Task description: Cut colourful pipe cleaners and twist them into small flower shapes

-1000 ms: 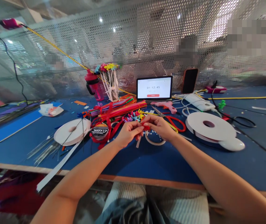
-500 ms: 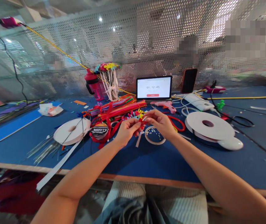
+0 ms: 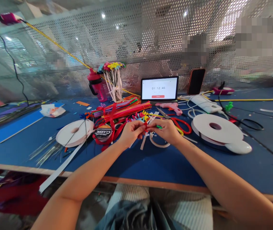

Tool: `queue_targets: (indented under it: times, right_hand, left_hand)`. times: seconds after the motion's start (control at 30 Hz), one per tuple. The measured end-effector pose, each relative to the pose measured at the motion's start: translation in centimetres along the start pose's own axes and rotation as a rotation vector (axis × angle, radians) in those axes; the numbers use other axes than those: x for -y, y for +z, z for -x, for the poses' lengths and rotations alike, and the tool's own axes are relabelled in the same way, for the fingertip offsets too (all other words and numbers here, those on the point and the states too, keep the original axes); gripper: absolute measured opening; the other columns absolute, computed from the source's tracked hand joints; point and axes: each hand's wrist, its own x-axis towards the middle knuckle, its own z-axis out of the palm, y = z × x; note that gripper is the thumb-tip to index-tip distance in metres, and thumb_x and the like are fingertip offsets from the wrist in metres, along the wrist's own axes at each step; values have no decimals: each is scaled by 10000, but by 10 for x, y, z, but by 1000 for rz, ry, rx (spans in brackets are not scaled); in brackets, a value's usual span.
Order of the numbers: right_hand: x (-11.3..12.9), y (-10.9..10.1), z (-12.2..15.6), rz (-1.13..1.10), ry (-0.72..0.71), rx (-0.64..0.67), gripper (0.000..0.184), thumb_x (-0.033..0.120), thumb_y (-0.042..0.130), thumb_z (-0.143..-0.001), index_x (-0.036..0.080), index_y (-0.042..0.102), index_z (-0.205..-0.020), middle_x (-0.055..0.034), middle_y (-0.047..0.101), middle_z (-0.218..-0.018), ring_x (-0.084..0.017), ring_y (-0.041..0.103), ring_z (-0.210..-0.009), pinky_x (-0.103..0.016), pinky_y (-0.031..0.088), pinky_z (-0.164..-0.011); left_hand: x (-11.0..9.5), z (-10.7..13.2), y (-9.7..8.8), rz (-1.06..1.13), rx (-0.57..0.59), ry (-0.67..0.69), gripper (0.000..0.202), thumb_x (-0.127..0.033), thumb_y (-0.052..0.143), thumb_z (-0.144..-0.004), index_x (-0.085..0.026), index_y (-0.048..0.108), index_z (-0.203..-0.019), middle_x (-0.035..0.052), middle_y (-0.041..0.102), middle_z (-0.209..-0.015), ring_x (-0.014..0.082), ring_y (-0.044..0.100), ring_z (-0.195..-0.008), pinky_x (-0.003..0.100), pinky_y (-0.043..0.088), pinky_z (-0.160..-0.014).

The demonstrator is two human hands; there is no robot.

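Over the middle of the table, my left hand (image 3: 132, 131) pinches a small red fuzzy piece (image 3: 146, 125), which looks like bent pipe cleaner. My right hand (image 3: 166, 130) is closed at the other side of that piece, its fingertips meeting it. A short green tip (image 3: 159, 127) shows at my right fingers; its kind is unclear. Behind the hands lie small coloured fuzzy shapes (image 3: 140, 115) and bundles of pipe cleaners (image 3: 126, 110). Red-handled scissors (image 3: 181, 125) lie just past my right hand. A tape ring (image 3: 159, 144) lies below it, partly hidden.
White ribbon spools stand at left (image 3: 72, 133) and right (image 3: 219, 127). A tablet (image 3: 159, 89) showing a timer, a pink glue gun (image 3: 171, 107), a phone (image 3: 196, 81), a pink bottle (image 3: 97, 84) and a bunch of pipe-cleaner flowers (image 3: 113, 80) stand toward the mesh screen.
My right hand has turned and closed in, and a green tip now shows at its fingers. My left hand keeps its pinch on the red piece. The view has shifted slightly.
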Motion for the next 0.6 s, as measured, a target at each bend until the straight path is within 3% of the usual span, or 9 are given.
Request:
queue_targets:
  times: [0.33,0.47,0.6]
  right_hand:
    - [-7,-6,-2,-86,46,-74,159,334,637,-774,180,667,-799,-39,666,-810,-160,624,-744,-306,503,-687]
    - [-10,-9,-4,-136,84,-130,187,358,644,-762,179,658,-813,-39,663,-797,-154,628,-706,-320,515,-679]
    - [-12,-8,-4,-282,152,-73,237,370,663,-739,171,628,-862,-30,657,-773,-142,630,-676,-305,522,-658]
  left_hand:
    - [-4,-1,1,84,60,-19,264,-363,653,-739,-118,607,-826,16,626,-689,86,576,-533,206,466,-519]
    - [-2,-2,-1,62,34,-22,253,-338,677,-715,-126,611,-838,16,647,-689,89,579,-531,215,478,-535]
    - [-1,-4,-4,-37,-30,34,236,-322,678,-710,-133,637,-847,16,647,-674,97,575,-532,230,485,-543]
